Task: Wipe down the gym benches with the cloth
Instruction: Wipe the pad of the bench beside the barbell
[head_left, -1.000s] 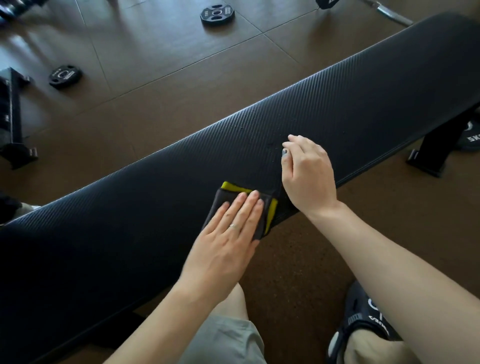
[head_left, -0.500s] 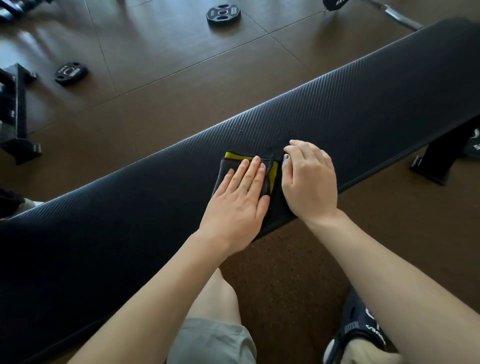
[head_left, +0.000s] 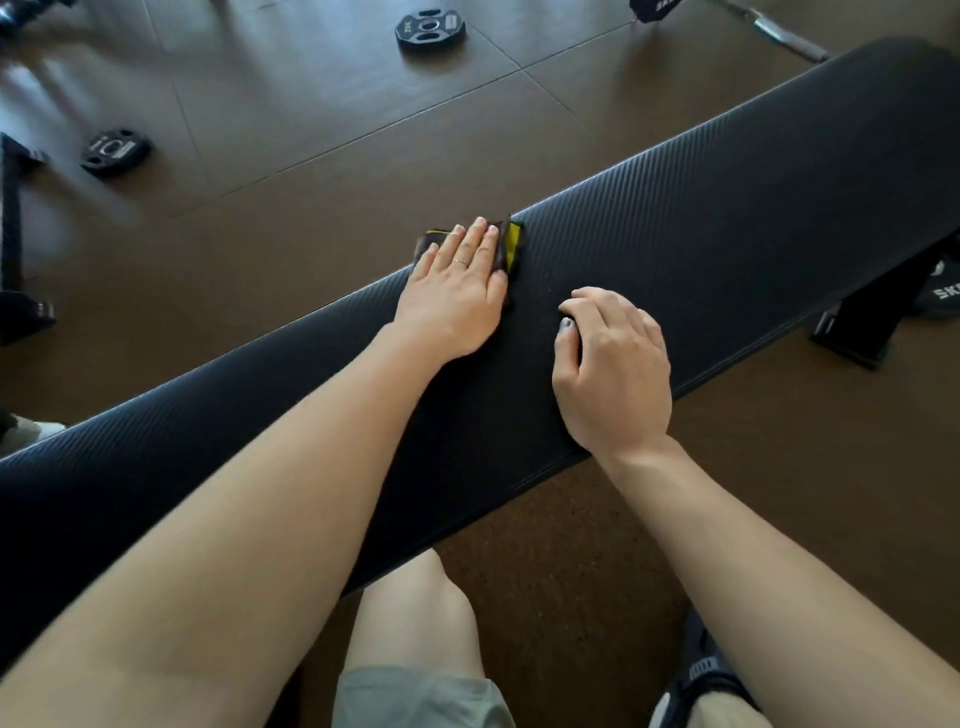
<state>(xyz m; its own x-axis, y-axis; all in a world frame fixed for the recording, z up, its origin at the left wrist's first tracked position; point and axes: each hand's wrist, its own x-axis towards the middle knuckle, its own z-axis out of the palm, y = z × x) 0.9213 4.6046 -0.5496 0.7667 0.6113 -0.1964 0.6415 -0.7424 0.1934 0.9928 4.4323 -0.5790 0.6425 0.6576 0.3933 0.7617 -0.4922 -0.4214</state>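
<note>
A long black ribbed gym bench pad (head_left: 727, 218) runs diagonally from lower left to upper right. A dark folded cloth with a yellow edge (head_left: 511, 247) lies at the pad's far edge and partly overhangs it. My left hand (head_left: 457, 291) lies flat on the cloth, fingers together, pressing it down. My right hand (head_left: 613, 369) rests on the pad near its front edge, to the right of the cloth and apart from it, fingers curled and holding nothing.
Two black weight plates (head_left: 430, 28) (head_left: 115, 150) lie on the brown floor beyond the bench. A black frame (head_left: 15, 249) stands at the left. A barbell end (head_left: 779, 34) is at top right; a bench leg (head_left: 878, 306) at right. My knee (head_left: 415, 613) is below the pad.
My left hand has pushed the cloth across the pad, away from me, from near the front edge to the far edge. My right hand has stayed on the pad.
</note>
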